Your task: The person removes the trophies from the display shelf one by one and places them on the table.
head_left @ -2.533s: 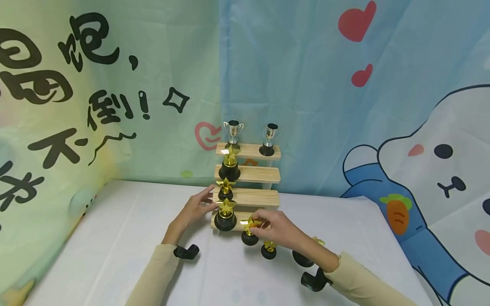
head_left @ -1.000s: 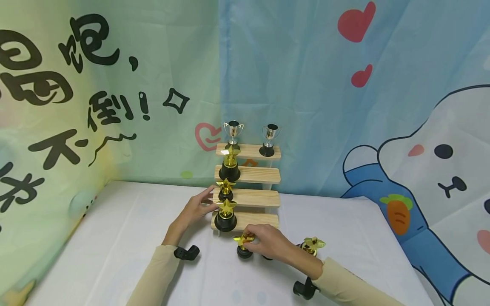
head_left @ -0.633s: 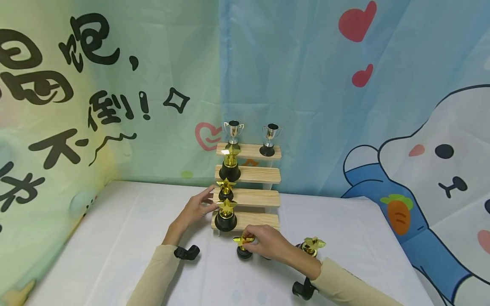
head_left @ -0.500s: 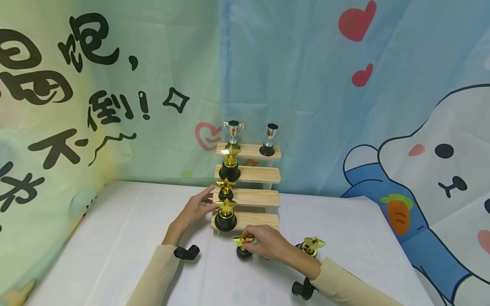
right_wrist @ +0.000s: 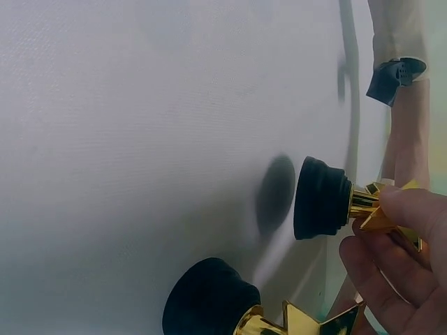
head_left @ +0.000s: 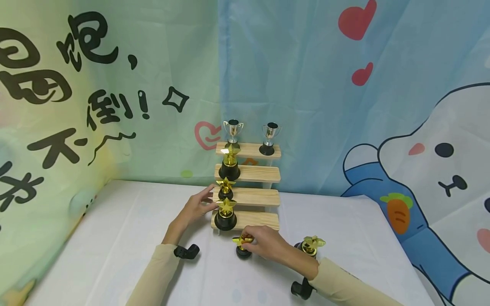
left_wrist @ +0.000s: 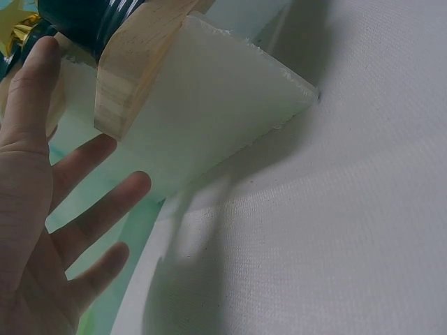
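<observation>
My right hand (head_left: pixel 266 242) pinches a small gold star trophy (head_left: pixel 243 251) with a black base, in front of the stepped display shelf (head_left: pixel 260 220). In the right wrist view the trophy's base (right_wrist: pixel 321 199) is apart from its shadow, so it hangs just above the cloth. My left hand (head_left: pixel 196 207) is at the shelf's left side, fingers spread; in the left wrist view its fingertips (left_wrist: pixel 105 144) lie close to a wooden tread and the pale side panel (left_wrist: pixel 209 91). Whether they touch is unclear. Gold star trophies (head_left: pixel 226 219) stand at the left of the lower tiers.
Two silver cups (head_left: pixel 269 137) stand on the top tier. Another star trophy (head_left: pixel 311 245) is on the white tablecloth (head_left: pixel 214 280), partly behind my right forearm. A trophy base (right_wrist: pixel 209 296) shows low in the right wrist view. A printed curtain (head_left: pixel 306 85) hangs behind.
Over the earlier frames my right hand has brought the small star trophy down and left, away from the bottom tier. Lately it barely shifts. The left hand stays put.
</observation>
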{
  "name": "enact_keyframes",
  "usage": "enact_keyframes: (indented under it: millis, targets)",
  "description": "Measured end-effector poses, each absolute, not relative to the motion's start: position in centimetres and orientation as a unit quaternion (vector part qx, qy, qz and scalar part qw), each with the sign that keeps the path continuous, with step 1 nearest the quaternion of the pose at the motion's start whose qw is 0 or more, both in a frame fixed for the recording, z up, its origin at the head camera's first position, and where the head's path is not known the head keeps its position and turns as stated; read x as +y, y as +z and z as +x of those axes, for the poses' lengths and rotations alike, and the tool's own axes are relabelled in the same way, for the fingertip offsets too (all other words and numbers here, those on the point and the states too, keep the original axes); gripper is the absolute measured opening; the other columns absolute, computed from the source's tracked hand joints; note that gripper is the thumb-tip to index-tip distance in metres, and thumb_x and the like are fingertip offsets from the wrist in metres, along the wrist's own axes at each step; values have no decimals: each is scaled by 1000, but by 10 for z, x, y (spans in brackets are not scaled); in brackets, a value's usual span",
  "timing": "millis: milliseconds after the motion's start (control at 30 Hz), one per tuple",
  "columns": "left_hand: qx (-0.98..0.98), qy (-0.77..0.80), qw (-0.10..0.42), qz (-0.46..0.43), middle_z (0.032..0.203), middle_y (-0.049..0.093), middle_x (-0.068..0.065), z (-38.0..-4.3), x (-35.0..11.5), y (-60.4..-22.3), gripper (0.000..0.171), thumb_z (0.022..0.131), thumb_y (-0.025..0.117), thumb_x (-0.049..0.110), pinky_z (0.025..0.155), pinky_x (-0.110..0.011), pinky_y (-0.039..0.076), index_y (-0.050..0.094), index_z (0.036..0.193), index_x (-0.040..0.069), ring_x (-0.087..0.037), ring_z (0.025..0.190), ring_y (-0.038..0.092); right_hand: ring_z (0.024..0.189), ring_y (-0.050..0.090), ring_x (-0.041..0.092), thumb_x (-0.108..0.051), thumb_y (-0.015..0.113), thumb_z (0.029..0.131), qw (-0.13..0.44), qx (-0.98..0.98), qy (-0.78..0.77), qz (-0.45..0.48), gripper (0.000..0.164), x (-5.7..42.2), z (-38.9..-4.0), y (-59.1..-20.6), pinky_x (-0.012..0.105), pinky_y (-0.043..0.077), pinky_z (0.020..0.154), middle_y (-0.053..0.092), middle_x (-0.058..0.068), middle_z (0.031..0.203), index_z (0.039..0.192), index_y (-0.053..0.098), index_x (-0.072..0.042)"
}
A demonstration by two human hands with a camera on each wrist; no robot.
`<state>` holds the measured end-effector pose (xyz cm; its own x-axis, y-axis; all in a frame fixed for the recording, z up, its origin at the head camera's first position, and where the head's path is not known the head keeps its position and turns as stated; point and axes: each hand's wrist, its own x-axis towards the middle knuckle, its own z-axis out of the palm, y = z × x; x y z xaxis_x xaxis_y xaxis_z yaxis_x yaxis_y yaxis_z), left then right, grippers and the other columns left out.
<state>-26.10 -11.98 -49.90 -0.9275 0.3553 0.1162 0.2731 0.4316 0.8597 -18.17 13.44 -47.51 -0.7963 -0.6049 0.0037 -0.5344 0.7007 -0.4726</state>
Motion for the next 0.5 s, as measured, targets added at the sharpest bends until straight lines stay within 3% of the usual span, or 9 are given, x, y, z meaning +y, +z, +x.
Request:
enact_keyframes:
  millis: [200, 500]
  targets:
    - [845, 500, 36, 188, 123, 56, -26, -268, -120, -510, 64, 88, 62, 15, 89, -47, 48, 31, 143, 7, -36, 106, 59, 71, 62, 7, -27, 68, 82, 73, 922, -220, -309, 15, 133, -182, -476, 14, 42, 55, 70, -5, 83, 92, 63, -18]
    - [843, 506, 20, 181, 123, 60, -18, -281, -123, -535, 66, 85, 65, 25, 90, -43, 49, 34, 143, 19, -28, 105, 61, 69, 61, 6, -28, 71, 79, 57, 929, -184, -317, 14, 132, -179, -478, 16, 43, 56, 70, -7, 80, 89, 65, -20]
